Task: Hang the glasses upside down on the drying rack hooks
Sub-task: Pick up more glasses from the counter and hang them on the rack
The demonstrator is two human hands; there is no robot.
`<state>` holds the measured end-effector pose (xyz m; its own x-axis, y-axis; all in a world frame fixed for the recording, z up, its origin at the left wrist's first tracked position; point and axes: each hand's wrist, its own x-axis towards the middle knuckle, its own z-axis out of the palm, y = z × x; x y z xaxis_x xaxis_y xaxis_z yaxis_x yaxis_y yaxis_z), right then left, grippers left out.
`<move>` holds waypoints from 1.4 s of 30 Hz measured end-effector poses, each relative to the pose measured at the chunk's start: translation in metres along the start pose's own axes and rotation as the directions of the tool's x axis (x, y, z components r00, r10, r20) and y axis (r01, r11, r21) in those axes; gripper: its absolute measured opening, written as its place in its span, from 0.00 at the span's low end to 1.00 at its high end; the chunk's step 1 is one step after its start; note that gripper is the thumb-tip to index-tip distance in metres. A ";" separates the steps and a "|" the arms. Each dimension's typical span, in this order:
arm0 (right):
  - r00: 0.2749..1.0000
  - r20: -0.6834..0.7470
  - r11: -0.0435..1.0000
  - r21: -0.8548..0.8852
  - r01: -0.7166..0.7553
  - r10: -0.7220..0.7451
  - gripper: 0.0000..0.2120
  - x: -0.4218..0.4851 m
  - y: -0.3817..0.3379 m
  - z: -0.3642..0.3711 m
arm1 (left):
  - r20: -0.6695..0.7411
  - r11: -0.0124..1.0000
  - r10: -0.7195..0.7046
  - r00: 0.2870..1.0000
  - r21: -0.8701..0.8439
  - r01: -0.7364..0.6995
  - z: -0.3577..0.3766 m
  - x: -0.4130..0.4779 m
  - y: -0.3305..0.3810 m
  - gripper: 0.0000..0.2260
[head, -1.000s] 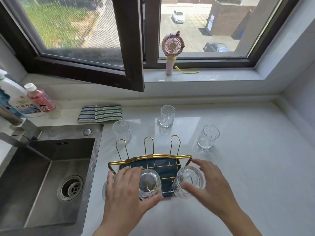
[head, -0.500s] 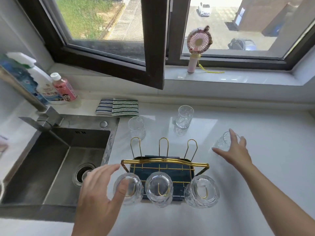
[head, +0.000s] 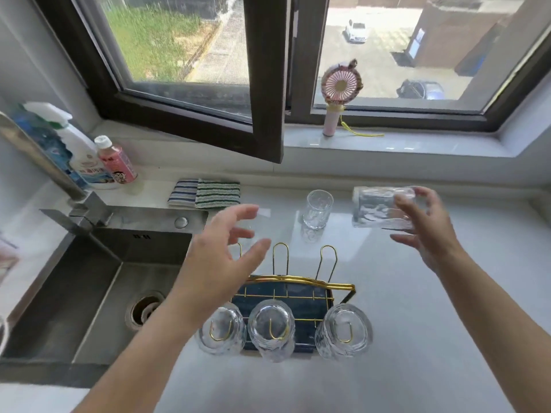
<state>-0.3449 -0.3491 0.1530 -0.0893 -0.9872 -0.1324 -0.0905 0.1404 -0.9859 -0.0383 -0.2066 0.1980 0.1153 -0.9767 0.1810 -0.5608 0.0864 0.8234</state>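
With three glasses (head: 271, 330) hung near, the right hand (head: 429, 231) holds a fourth glass (head: 378, 207) sideways, the left hand (head: 223, 248) spread wide, next upending it onto a far hook (head: 327, 260)

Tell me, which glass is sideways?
The glass in the right hand, held up in the air lying on its side. The three glasses on the rack's near hooks hang upside down, and the one on the counter stands upright.
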 end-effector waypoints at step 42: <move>0.935 0.331 0.366 -0.892 0.264 0.130 0.19 0.104 0.097 0.106 | 0.408 0.850 -0.435 0.802 0.480 0.217 0.048 0.113 -0.076 0.33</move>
<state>-0.2573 -0.4459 0.0325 0.2326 -0.9296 -0.2860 -0.9417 -0.1418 -0.3051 -0.0223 -0.3329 0.1301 0.0018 -0.9014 -0.4330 -0.8449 -0.2330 0.4815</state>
